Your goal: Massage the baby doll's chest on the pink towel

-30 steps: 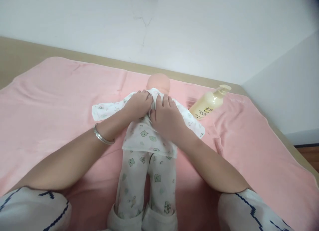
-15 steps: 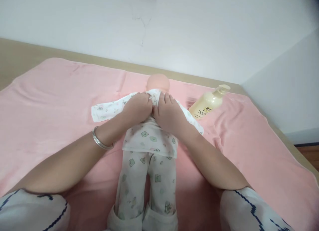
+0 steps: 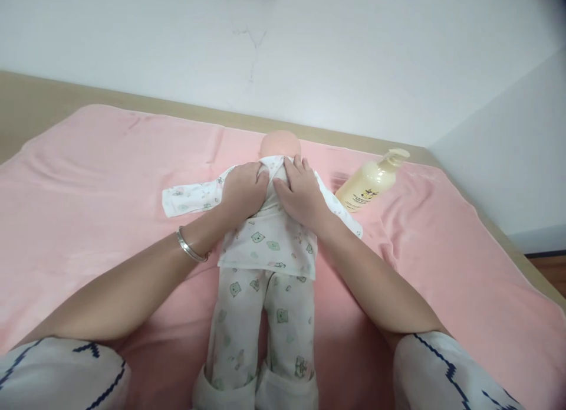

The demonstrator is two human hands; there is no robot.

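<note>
A baby doll (image 3: pixel 279 144) lies lengthwise on a pink blanket (image 3: pixel 88 180), head towards the wall, dressed in a white printed top (image 3: pixel 269 245) and matching trousers (image 3: pixel 260 315). My left hand (image 3: pixel 242 189) rests on the doll's upper chest, fingers curled onto the top's fabric near the collar. My right hand (image 3: pixel 301 190) lies beside it on the other side of the chest, fingers pressed on the fabric up to the neck. A silver bangle (image 3: pixel 191 248) circles my left wrist. One empty-looking sleeve (image 3: pixel 190 199) stretches out to the left.
A cream pump bottle (image 3: pixel 372 181) lies on its side on the blanket, right of the doll. A wooden bed edge (image 3: pixel 132 100) runs along the white wall behind. My patterned sleeves (image 3: pixel 62 371) fill the bottom corners.
Both hands slid slightly upward along the doll's chest to the collar and drew a little apart. The doll and the bottle stayed in place.
</note>
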